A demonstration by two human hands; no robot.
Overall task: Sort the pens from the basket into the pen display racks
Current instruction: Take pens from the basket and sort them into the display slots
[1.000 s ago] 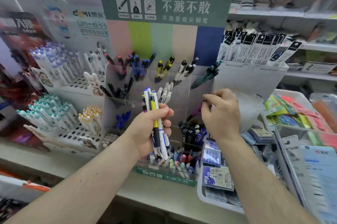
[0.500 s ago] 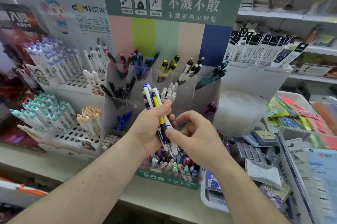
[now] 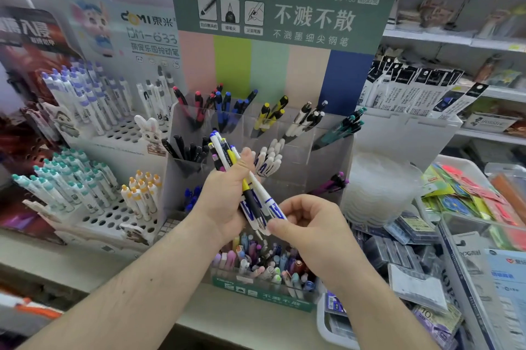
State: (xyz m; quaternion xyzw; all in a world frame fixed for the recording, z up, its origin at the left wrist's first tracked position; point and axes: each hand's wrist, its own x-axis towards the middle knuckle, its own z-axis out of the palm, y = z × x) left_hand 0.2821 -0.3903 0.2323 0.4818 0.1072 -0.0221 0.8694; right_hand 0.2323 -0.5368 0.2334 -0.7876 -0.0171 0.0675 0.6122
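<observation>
My left hand [image 3: 225, 201] grips a bunch of pens [image 3: 227, 156], white-and-blue ones and a yellow-and-black one, tips down, in front of the clear tiered pen display rack [image 3: 330, 156]. My right hand [image 3: 310, 224] pinches the lower end of one white-and-blue pen [image 3: 273, 207] in that bunch. The rack's compartments hold red, blue, yellow, white, green, black and purple pens, sorted by colour. Its front row [image 3: 264, 264] is packed with pastel pens. No basket is visible.
A green headed sign [image 3: 279, 8] rises behind the rack. To the left stand white perforated racks [image 3: 113, 216] with purple, teal and orange capped pens. Boxed refills [image 3: 412, 90] and trays of packets [image 3: 466, 201] crowd the right. The counter edge [image 3: 250, 324] runs below.
My right hand left the purple-pen compartment at the right of the rack, came back to the bunch in my left hand and now pinches one pen's lower end.
</observation>
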